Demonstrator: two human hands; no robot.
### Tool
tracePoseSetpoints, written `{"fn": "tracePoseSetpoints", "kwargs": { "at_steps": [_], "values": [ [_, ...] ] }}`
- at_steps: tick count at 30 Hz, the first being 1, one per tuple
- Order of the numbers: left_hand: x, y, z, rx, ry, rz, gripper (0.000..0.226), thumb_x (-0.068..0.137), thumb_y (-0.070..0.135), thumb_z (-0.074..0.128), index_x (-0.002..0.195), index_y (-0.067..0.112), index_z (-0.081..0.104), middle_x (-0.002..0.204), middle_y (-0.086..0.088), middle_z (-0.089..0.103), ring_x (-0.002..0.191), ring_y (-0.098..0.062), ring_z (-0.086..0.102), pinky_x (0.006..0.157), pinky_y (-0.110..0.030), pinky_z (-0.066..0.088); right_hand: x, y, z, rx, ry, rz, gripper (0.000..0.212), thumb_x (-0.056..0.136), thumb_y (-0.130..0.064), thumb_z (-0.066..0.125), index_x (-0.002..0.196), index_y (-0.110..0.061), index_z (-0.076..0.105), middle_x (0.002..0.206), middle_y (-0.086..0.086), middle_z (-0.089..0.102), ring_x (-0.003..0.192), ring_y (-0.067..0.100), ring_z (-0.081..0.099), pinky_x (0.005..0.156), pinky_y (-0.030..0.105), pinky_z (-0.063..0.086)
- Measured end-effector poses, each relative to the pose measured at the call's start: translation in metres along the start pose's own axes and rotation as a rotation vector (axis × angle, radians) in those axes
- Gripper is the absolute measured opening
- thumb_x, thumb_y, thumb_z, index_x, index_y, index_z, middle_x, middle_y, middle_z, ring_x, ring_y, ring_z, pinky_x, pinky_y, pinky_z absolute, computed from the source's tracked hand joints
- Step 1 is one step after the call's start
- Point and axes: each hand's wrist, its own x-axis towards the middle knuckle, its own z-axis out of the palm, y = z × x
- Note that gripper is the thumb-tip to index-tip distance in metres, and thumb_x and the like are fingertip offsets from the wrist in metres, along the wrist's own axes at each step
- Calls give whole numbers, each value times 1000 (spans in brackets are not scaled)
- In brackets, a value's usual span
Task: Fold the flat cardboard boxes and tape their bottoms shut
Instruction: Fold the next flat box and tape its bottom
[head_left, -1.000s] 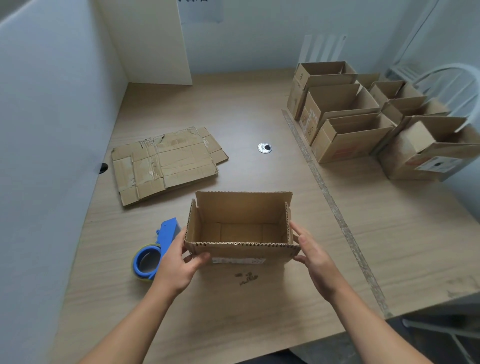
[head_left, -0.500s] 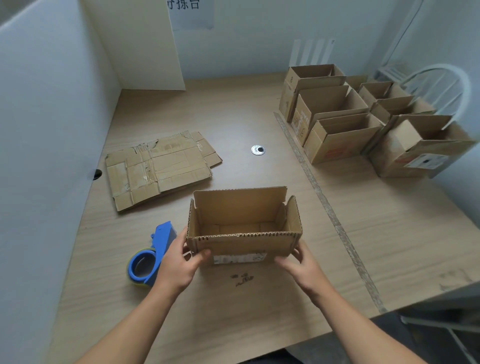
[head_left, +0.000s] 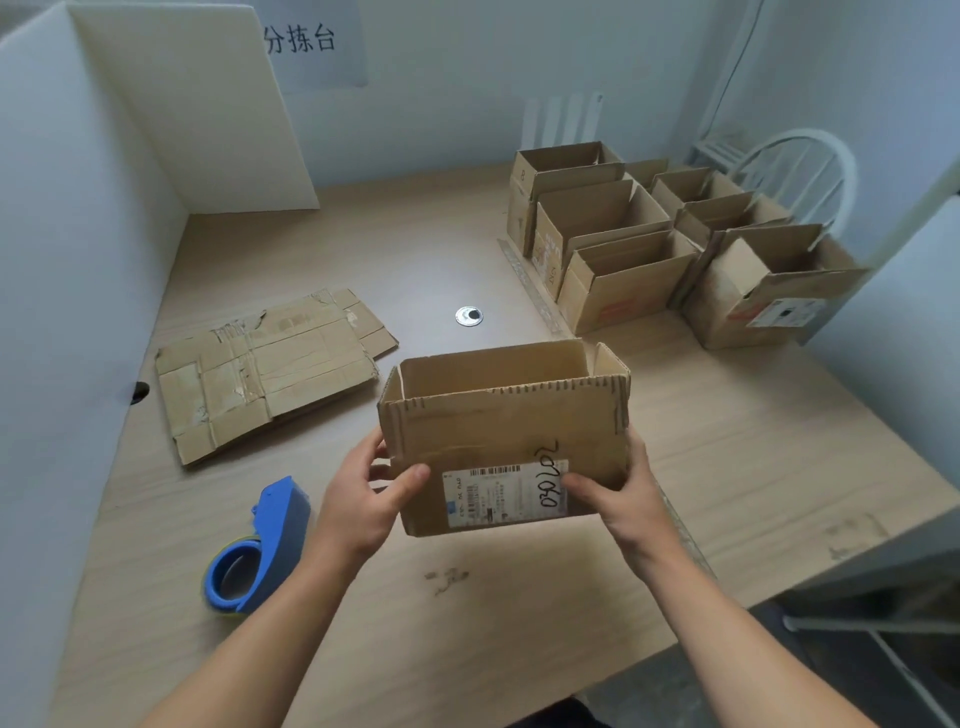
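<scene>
An opened-up cardboard box (head_left: 498, 431) with a white shipping label and handwritten digits is lifted off the table, its open top tipped away from me. My left hand (head_left: 363, 504) grips its lower left corner, thumb on the front face. My right hand (head_left: 621, 499) holds the lower right corner, thumb on the label. A pile of flat cardboard boxes (head_left: 265, 371) lies on the table at the left. A blue tape dispenser (head_left: 260, 551) rests just left of my left wrist.
Several folded open boxes (head_left: 623, 280) stand in rows at the back right of the wooden table (head_left: 467, 623). A round metal grommet (head_left: 468, 316) sits mid-table. White partition panels (head_left: 62, 312) wall off the left side. A white chair (head_left: 800, 166) stands behind the boxes.
The box has risen off the table and tilted, so its labelled front face now shows. Both hands slid down to its lower corners.
</scene>
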Motion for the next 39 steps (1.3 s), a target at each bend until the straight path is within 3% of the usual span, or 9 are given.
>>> {"fn": "tracePoseSetpoints", "kwargs": {
  "at_steps": [8, 12, 16, 19, 22, 26, 29, 33, 39],
  "values": [
    [28, 31, 65, 58, -67, 42, 47, 85, 30, 75, 128, 37, 57, 114, 15, 66, 100, -7, 63, 75, -12, 47, 37, -6, -56, -7, 184, -36, 59, 78, -12, 82, 129, -30, 58, 112, -10, 72, 106, 9, 67, 98, 43, 54],
    [51, 53, 120, 91, -126, 32, 43, 89, 20, 72, 117, 46, 53, 111, 19, 65, 100, -4, 62, 74, -11, 45, 71, -6, -105, -50, 222, -47, 59, 82, -15, 80, 134, -29, 56, 121, -7, 68, 114, 11, 63, 104, 41, 50],
    [76, 67, 183, 61, -115, -65, 38, 89, 19, 73, 118, 37, 56, 109, 22, 65, 104, -2, 61, 74, -15, 46, 117, -7, -155, -86, 203, -56, 60, 82, -12, 80, 132, -34, 55, 121, -8, 67, 114, 9, 62, 103, 33, 49],
    [93, 75, 229, 22, -66, -112, 37, 89, 15, 72, 120, 30, 59, 108, 18, 66, 102, -3, 64, 72, -12, 47, 154, -6, -189, -119, 177, -38, 59, 81, -9, 80, 122, -43, 56, 115, -14, 66, 105, -4, 63, 98, 25, 49],
    [108, 81, 269, 19, 8, -108, 36, 89, 10, 71, 111, 35, 58, 104, 18, 66, 91, 12, 61, 68, -4, 45, 186, 0, -218, -156, 131, 17, 65, 81, -9, 80, 133, -34, 52, 113, -20, 62, 100, -13, 59, 100, 27, 47],
    [125, 80, 307, -12, 86, -103, 42, 88, 6, 70, 104, 42, 57, 97, 28, 67, 92, 14, 59, 71, -4, 46, 224, 11, -243, -216, 93, 50, 70, 76, -21, 85, 133, -38, 48, 113, -18, 64, 108, 0, 60, 97, 29, 47],
    [134, 80, 324, -48, 146, -98, 43, 88, 7, 71, 109, 41, 57, 106, 21, 65, 96, 13, 59, 74, -6, 47, 246, 17, -251, -246, 112, 47, 62, 78, -24, 84, 129, -38, 50, 110, -18, 65, 107, 4, 62, 97, 30, 49],
    [144, 79, 341, -76, 190, -84, 49, 87, 5, 71, 111, 45, 55, 115, 14, 62, 99, 11, 59, 77, -6, 48, 268, 16, -254, -276, 131, 38, 52, 81, -19, 82, 123, -33, 54, 108, -13, 65, 100, 7, 61, 85, 18, 44],
    [156, 69, 359, -58, 252, -129, 46, 88, 13, 73, 120, 37, 51, 120, 12, 59, 106, 0, 59, 78, -8, 48, 285, 19, -256, -354, 194, 25, 58, 77, -23, 85, 126, -26, 54, 119, 3, 63, 107, 19, 61, 94, 33, 48]
  ]
}}
